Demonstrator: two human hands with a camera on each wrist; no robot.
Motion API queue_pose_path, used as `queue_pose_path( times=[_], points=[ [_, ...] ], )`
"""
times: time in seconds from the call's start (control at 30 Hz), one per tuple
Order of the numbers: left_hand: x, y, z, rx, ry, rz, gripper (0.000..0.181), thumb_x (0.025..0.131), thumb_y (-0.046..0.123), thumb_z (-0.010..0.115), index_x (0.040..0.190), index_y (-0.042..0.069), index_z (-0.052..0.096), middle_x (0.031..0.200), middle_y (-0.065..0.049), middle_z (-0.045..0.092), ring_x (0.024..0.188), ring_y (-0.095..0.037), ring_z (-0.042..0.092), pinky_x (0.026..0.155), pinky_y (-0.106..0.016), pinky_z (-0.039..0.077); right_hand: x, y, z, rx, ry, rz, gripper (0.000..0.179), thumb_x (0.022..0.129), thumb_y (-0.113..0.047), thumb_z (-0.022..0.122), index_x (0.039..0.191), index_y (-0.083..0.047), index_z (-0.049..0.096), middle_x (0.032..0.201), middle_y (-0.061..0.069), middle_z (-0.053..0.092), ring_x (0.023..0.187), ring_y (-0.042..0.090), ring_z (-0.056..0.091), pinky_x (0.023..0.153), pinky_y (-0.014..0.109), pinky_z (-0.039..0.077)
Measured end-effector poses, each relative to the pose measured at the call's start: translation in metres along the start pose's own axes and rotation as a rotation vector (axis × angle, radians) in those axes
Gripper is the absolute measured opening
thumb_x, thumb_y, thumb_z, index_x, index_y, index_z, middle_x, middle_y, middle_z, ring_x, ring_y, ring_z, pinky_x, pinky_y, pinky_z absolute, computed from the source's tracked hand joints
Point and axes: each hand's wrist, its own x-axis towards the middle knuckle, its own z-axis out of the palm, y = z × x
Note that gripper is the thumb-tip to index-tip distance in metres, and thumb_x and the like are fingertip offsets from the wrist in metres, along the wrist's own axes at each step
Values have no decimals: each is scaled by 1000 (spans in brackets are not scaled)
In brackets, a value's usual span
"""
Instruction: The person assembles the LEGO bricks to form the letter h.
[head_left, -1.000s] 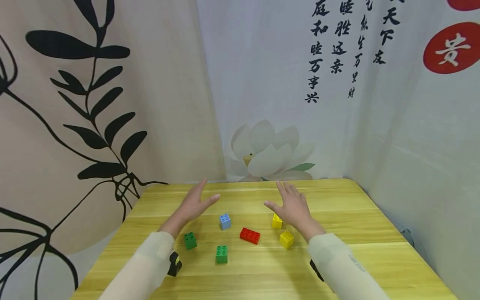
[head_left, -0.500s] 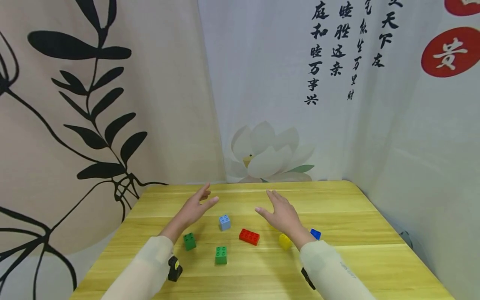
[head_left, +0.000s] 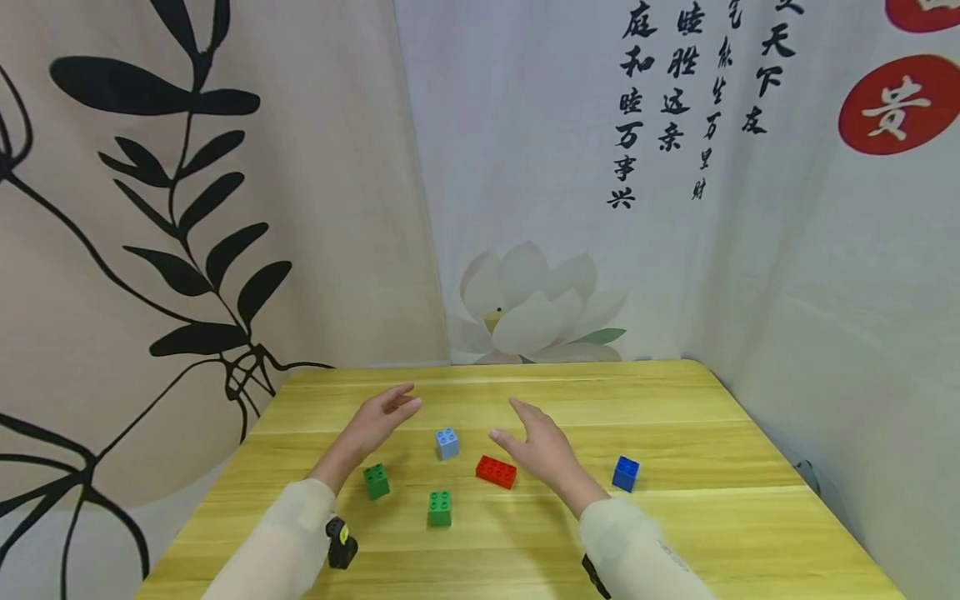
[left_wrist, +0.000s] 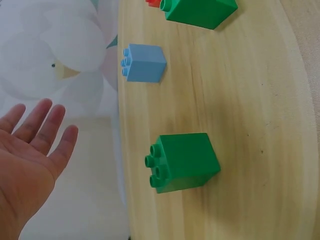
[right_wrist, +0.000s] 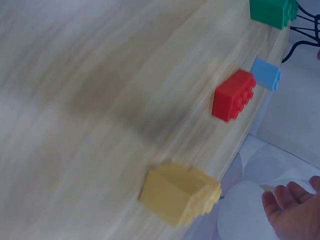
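My left hand (head_left: 375,419) hovers over the table's left side with relaxed fingers, holding nothing. Below it lie a green brick (head_left: 377,481) and, to its right, a light blue brick (head_left: 447,443). My right hand (head_left: 542,448) hangs in the air with fingers extended, just right of a red brick (head_left: 496,472). A second green brick (head_left: 440,508) lies nearer the front. Yellow bricks (right_wrist: 175,194) show in the right wrist view; my right hand and forearm hide them in the head view. Right of that forearm lies a dark blue brick (head_left: 626,473).
The bricks lie spread on a wooden table (head_left: 720,533). A printed curtain (head_left: 345,208) hangs behind the table's far edge and along its right side. Each wrist carries a small black camera (head_left: 341,543).
My right hand has moved left and nearer, covering the yellow bricks in the head view and uncovering the dark blue one. My left hand has lowered slightly, its fingers a little more bent.
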Motion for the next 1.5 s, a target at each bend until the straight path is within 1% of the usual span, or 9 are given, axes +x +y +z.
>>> queue_pose_path(
  times=[0.13,0.27,0.37,0.63,0.83,1.07,1.2,1.33,1.5],
  points=[
    [-2,-6,-4,-45,12,-19,68,96,49,60,151,14,41,141,-12,53,133,-34,46,108,-53,37,-4,-1,10,92,-3,36,75,94,-56,60,150,-9,42,151,16,43,138,40,38,109,59,32],
    [-5,-12,-8,-101,17,-17,68,96,44,64,151,11,40,141,-14,53,132,-35,46,108,-53,36,-6,0,20,168,-13,74,72,95,-55,60,148,-8,45,147,17,47,132,39,45,104,57,39],
    [-7,-18,-10,-132,33,-23,68,95,43,66,150,10,41,141,-15,53,132,-35,47,108,-52,37,-8,-1,25,220,-15,79,68,96,-52,60,145,-6,48,143,16,50,127,38,49,100,54,44],
    [-17,-36,-18,-181,71,-53,66,96,37,66,150,7,41,141,-18,52,132,-35,47,109,-50,36,-15,-9,37,314,-45,86,62,96,-51,60,138,-6,54,137,13,56,121,33,53,96,49,48],
    [-28,-47,-24,-193,81,-75,67,98,33,65,151,4,37,144,-21,48,133,-37,44,110,-49,36,-18,-11,52,381,-55,96,57,97,-44,62,136,-3,56,134,14,58,113,29,59,90,44,52],
    [-36,-62,-27,-180,90,-118,66,97,31,66,150,2,38,142,-21,49,130,-36,47,108,-50,37,-25,-17,64,449,-95,107,54,97,-41,64,134,-4,57,133,18,57,119,34,56,97,50,47],
    [-42,-71,-27,-153,93,-143,67,96,32,67,149,1,39,140,-21,50,128,-36,48,105,-51,40,-29,-19,72,474,-118,108,57,95,-41,66,135,-2,56,132,17,58,117,33,56,96,51,47],
    [-47,-80,-26,-172,71,-158,70,95,31,68,149,0,37,141,-22,48,129,-37,46,104,-51,41,-31,-18,80,517,-133,133,60,93,-39,70,137,-1,54,131,18,58,114,31,56,95,50,48],
    [-51,-88,-24,-155,39,-170,71,96,30,68,150,-1,35,144,-25,46,130,-39,46,100,-52,44,-33,-17,85,556,-159,185,63,89,-37,75,138,-4,53,130,15,58,112,28,56,95,49,48]
  ],
)
